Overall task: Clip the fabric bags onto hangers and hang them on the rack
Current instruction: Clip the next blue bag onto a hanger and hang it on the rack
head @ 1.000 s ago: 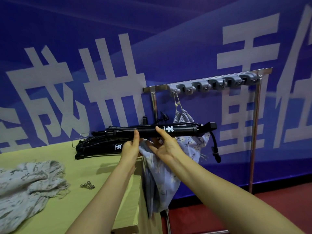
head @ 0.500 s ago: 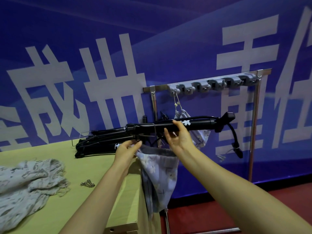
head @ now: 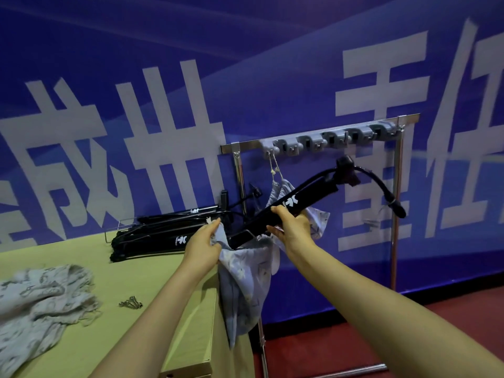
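Right hand (head: 293,230), centre of frame: closed around the black hanger bar (head: 297,204), thumb over its upper edge, fingers beneath. Bar now tilted steeply, lower end at centre, upper end raised toward the upper right; level a second ago, only slightly raised half a second ago. Hook end (head: 381,186) now close under the grey hooks of the rack (head: 327,139), curving down to the right.

Left hand (head: 203,248), just left of centre: pinched shut on the top hem of the fabric bag (head: 245,274); a second ago wrapped on the bar itself, now off the bar and on cloth only.

Fabric bag: pale blue with small white print, mouth gathered at the lower end of the bar, body hanging limp past the table edge toward the lower centre. Whether clipped to the bar: cannot tell. A second bag (head: 283,189) of like cloth behind the bar, hung by a cord from the leftmost rack hook.

Outward: stack of black hangers (head: 152,236) lying on the yellow-green table (head: 90,323), left of centre, unchanged in place. Crumpled pale cloth (head: 35,301) at lower left. Small metal clips (head: 131,302) lying beside it. Blue banner (head: 245,64) with large white characters filling the background.
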Demonstrator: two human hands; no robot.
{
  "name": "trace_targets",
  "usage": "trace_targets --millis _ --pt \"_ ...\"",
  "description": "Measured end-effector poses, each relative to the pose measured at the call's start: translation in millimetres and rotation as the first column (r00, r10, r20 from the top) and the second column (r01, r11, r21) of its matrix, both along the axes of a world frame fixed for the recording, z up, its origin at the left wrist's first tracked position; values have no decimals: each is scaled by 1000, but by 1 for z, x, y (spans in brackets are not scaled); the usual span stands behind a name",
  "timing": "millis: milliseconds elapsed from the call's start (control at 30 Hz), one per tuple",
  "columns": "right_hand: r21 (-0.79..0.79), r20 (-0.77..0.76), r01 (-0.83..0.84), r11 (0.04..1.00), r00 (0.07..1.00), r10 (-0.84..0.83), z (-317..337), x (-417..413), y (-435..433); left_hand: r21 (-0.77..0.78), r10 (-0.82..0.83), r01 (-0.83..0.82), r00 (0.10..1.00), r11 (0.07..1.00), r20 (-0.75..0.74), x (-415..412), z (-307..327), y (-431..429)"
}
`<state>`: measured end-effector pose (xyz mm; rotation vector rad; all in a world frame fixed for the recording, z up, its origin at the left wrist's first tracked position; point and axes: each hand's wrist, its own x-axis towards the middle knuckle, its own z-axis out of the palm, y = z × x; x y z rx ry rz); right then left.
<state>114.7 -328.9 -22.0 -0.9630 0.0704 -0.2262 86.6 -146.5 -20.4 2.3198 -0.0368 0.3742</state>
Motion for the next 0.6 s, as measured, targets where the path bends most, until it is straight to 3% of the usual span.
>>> trace_targets --millis 133,233,433,600 --pt "-83 104 81 993 992 -72 8 -6 -4 63 81 -79 996 995 -33 4 -1 4" --pt "-146 161 78 986 985 -54 12 -9 -6 27 98 -96 993 995 -58 8 -1 5" --pt "-363 195 26 931 980 49 -5 -11 9 -228 -91 74 994 971 -64 4 3 -24" --pt "-590 231 38 806 965 123 -19 -10 16 -322 -192 178 981 930 -13 -1 6 -31"
